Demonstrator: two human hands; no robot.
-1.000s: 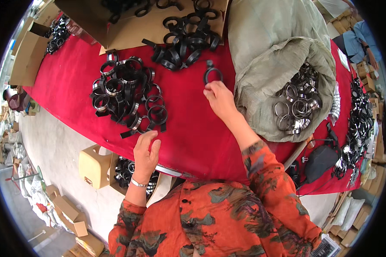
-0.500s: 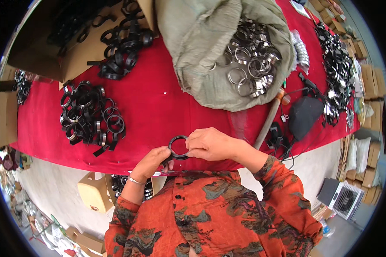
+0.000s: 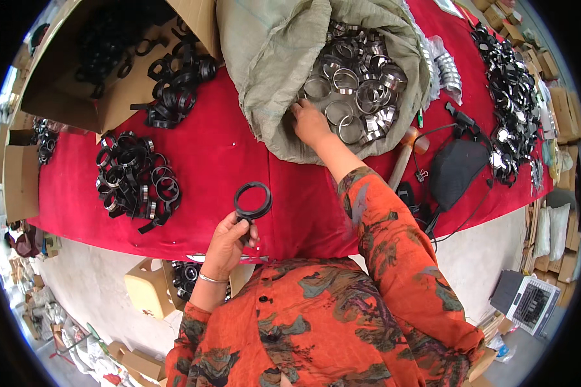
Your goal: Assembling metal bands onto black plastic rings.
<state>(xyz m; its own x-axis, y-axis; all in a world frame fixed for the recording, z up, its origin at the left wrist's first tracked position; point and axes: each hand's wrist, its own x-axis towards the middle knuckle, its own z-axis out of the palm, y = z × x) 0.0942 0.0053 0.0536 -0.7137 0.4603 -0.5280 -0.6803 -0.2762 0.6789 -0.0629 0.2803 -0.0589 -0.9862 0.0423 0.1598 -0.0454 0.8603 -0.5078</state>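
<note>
Fingers of the right hand (image 3: 310,121) curl, unpinched, among metal rings (image 3: 355,97) in the sack's (image 3: 271,58) mouth; best nip one rim cleanly; left hand (image 3: 229,242) pinches the black ring (image 3: 252,201) upright above its fingertips.

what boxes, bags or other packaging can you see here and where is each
Sack: top centre on the red table, grey-green woven, mouth open, full of metal rings; right hand at its mouth.
Open carton: top left on the table, brown cardboard, black rings inside.
Side carton: far left edge, brown, open.
Small cartons: right rim, brown, stacked.
Floor box: under the table, tan.
Left hand holds a black ring.
</note>
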